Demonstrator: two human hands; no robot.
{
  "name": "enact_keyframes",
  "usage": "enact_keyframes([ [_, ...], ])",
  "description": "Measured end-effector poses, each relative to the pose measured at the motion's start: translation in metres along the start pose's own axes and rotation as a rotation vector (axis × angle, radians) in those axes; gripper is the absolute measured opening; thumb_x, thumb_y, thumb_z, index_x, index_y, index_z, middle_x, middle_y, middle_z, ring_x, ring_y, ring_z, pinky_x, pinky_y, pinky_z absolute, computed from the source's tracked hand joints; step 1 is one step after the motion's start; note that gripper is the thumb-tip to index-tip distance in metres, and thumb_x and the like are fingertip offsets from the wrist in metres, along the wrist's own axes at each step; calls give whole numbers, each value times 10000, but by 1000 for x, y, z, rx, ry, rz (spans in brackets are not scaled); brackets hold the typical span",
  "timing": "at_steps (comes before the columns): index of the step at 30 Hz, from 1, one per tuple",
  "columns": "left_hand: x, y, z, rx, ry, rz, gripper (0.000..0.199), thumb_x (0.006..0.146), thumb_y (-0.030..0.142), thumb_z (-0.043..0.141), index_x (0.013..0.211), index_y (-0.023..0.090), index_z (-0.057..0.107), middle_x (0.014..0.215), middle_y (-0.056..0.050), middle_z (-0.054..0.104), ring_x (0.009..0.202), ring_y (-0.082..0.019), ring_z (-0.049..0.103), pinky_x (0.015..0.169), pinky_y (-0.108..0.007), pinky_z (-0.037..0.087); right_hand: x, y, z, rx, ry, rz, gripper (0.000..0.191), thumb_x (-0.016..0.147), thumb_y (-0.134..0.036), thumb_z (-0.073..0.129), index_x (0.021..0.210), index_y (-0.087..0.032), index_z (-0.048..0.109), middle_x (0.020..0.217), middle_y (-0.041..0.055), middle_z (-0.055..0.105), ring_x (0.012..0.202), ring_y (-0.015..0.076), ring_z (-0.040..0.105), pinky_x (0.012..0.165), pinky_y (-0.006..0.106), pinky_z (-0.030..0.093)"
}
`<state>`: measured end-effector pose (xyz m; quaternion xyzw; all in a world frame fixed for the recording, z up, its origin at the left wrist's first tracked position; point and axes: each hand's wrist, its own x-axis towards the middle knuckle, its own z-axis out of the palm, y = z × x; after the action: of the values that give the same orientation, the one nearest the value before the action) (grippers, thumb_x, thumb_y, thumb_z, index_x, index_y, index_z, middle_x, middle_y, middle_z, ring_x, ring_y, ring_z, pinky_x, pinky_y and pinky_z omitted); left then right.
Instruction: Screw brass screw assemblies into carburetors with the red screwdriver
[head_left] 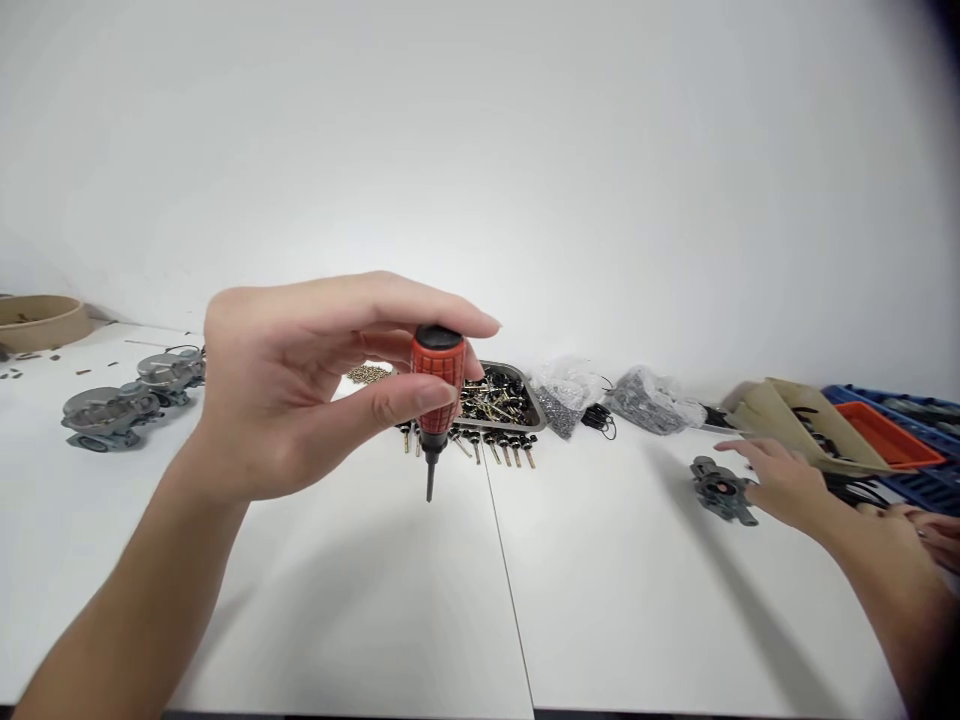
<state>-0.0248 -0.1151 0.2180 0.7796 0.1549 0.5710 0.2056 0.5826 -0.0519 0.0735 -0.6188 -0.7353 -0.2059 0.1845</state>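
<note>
My left hand [277, 400] is raised at the middle of the view, closed around the red handle of a short screwdriver [437, 385]. The screwdriver stands nearly upright, black tip downward, above the table. At the right, my right hand [795, 485] reaches beside a grey metal carburetor [721, 490] on the white table. Its index finger stretches out past the carburetor and its thumb side is close to the body; I cannot tell whether they touch. Behind the screwdriver, a metal tray [534, 405] holds black-headed brass parts, with several more [510, 448] lined up in front.
More carburetors [112, 415] sit at the left, near a round tan container [45, 320]. Small brass pieces [367, 374] lie by the tray. Plastic bags of parts [652, 400] rest along the wall. Cream [847, 440], orange and blue bins stand right, near another person's hand [934, 530].
</note>
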Motion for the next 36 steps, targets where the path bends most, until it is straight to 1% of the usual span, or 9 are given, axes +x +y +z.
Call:
enact_keyframes([
  [2, 1, -1, 2, -1, -9, 32, 276, 775, 90, 700, 1038, 174, 708, 840, -54, 713, 681, -163, 679, 570, -295, 622, 13, -22, -1, -45, -37, 18, 337, 665, -100, 511, 944, -214, 661, 942, 161, 648, 815, 311, 641, 619, 391, 444],
  [5, 2, -1, 5, -5, -38, 27, 276, 802, 104, 676, 1068, 175, 693, 892, -61, 714, 703, -147, 680, 593, -270, 625, 31, -87, -9, 161, -105, -110, 386, 800, -103, 450, 1139, -216, 597, 1168, 153, 604, 1079, 282, 597, 840, 376, 471],
  [8, 2, -3, 7, -16, -74, -11, 283, 819, 108, 655, 1086, 195, 686, 908, -52, 710, 726, -140, 681, 614, -261, 625, 48, -172, -11, 333, -135, -164, 350, 859, -113, 406, 1140, -241, 570, 1203, 105, 573, 1032, 241, 603, 762, 347, 492],
  [12, 1, -10, 11, 17, -124, -22, 344, 816, 52, 632, 1120, 206, 672, 934, -48, 702, 738, -127, 670, 639, -271, 613, 56, -264, 17, 580, -65, -332, 350, 874, -46, 365, 1096, -227, 566, 1125, 88, 570, 1051, 211, 569, 850, 355, 485],
  [15, 0, -18, 17, 91, -169, -33, 338, 827, 58, 622, 1126, 209, 664, 929, -36, 702, 744, -106, 654, 665, -258, 595, 46, -301, 47, 688, 60, -489, 353, 879, -3, 370, 1097, -213, 550, 1043, 86, 578, 1027, 214, 537, 863, 378, 463],
  [18, 0, -27, 28, 165, -216, -45, 312, 840, 90, 624, 1128, 205, 651, 908, -21, 702, 765, -91, 647, 715, -239, 583, 33, -312, 66, 783, 174, -567, 338, 868, 35, 409, 1051, -211, 552, 955, 66, 586, 954, 204, 519, 838, 385, 446],
  [22, 0, -42, 47, 231, -322, -101, 285, 851, 160, 635, 1132, 207, 638, 846, 0, 691, 766, -79, 638, 736, -212, 563, 27, -309, 70, 934, 220, -435, 327, 878, 51, 396, 1004, -204, 559, 858, 47, 566, 861, 182, 491, 764, 358, 431],
  [29, -2, -63, 85, 221, -453, -384, 238, 842, 263, 658, 1080, 250, 656, 911, 7, 694, 823, -94, 625, 800, -230, 542, 32, -302, 72, 1021, 250, -365, 317, 861, 63, 360, 890, -187, 553, 807, 39, 560, 836, 175, 485, 720, 331, 426],
  [36, -33, -98, 82, 361, -336, -570, 300, 772, 439, 716, 987, 237, 660, 985, -20, 697, 915, -154, 627, 799, -272, 509, 32, -294, 77, 1078, 303, -280, 326, 848, 51, 343, 803, -179, 569, 735, 34, 572, 762, 164, 476, 692, 315, 430],
])
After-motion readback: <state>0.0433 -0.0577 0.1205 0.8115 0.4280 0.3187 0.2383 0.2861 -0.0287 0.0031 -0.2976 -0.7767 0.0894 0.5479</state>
